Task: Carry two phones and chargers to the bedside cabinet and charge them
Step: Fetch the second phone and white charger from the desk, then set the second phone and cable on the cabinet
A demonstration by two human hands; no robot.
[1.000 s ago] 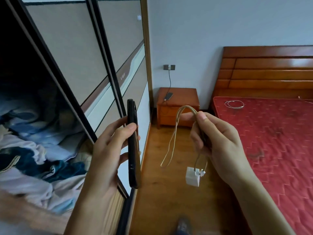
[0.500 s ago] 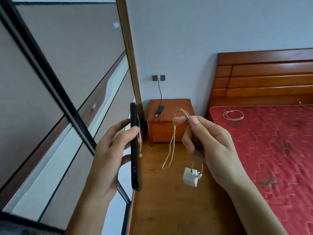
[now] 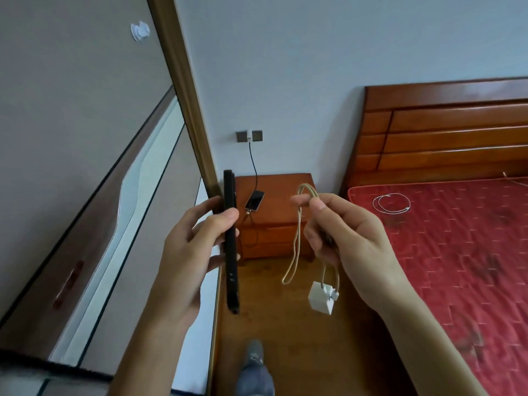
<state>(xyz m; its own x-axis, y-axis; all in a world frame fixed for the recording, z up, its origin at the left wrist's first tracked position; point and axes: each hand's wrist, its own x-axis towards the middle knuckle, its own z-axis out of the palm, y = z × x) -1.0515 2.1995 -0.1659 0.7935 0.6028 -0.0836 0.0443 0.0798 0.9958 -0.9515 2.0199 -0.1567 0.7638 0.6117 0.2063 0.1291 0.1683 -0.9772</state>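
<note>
Near bedside cabinet point(image 3: 277, 208), left hand point(image 3: 187, 252) grips phone point(image 3: 231, 270), right hand point(image 3: 354, 238) charger point(image 3: 321, 300).

Head-worn view (wide) — forward, downward.

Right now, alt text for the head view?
The left hand grips a black phone edge-on; the right hand pinches a looped beige cable with a white charger plug dangling below. Ahead, a bedside cabinet holds a second phone cabled to the wall socket; a red bed with a coiled white cable lies to its right.

cabinet point(image 3: 285, 184) left of bed point(image 3: 457, 252) | phone point(image 3: 255, 200) on cabinet | likely cable point(image 3: 373, 202) on bed
</note>
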